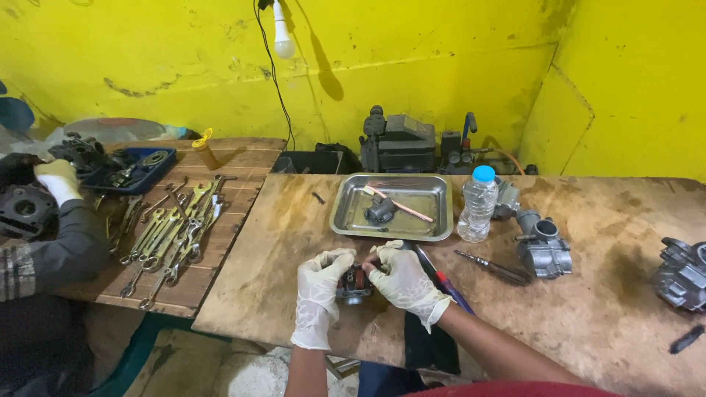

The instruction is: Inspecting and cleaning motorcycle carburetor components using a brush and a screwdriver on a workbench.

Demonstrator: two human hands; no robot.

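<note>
Both of my hands wear white gloves and meet over a small dark metal engine part [354, 284] with a reddish inside, held just above the wooden table [588, 323]. My left hand [320, 294] grips the part from the left side. My right hand [403, 281] holds it from the right, fingers pressed on its top. Just beyond my hands stands a steel tray [434, 220] holding a dark metal piece [380, 211] and a thin brush [401, 206].
A clear water bottle [478, 204] stands right of the tray. A screwdriver [494, 268], a grey carburettor [544, 250] and another engine part [680, 273] lie to the right. Several wrenches [173, 235] cover the left bench, where another person's gloved hand [57, 180] works.
</note>
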